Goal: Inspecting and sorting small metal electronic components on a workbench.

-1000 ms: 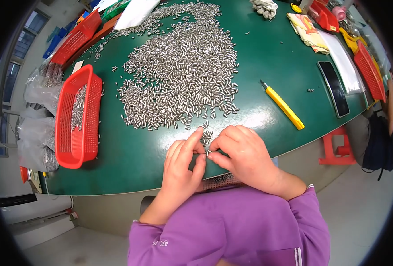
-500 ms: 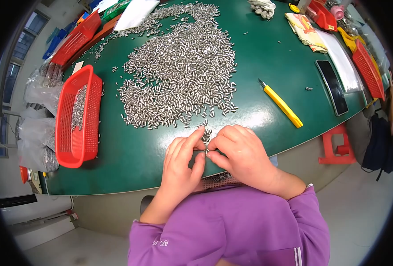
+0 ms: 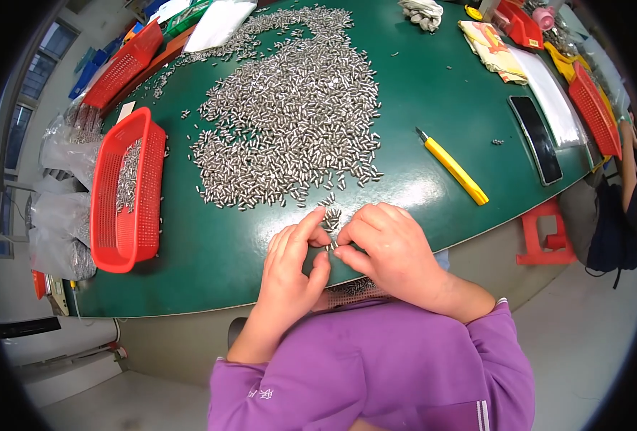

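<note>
A large heap of small silvery metal pins is spread over the green table. Near the front edge lies a little cluster of the same pins, just beyond my fingers. My left hand has its index finger reaching beside that cluster, its other fingers curled and its thumb apart from them. Opposite it, my right hand brings thumb and index finger together at a couple of pins between the two hands. The fingertips partly hide these pins.
A red basket with pins inside stands at the left, near bulging plastic bags. To the right lie a yellow utility knife, a phone and a folded cloth. White gloves rest at the back.
My left thumb has drawn back slightly from the pins, and more of them shows between my fingers. At the far right, another person's arm has come into view.
</note>
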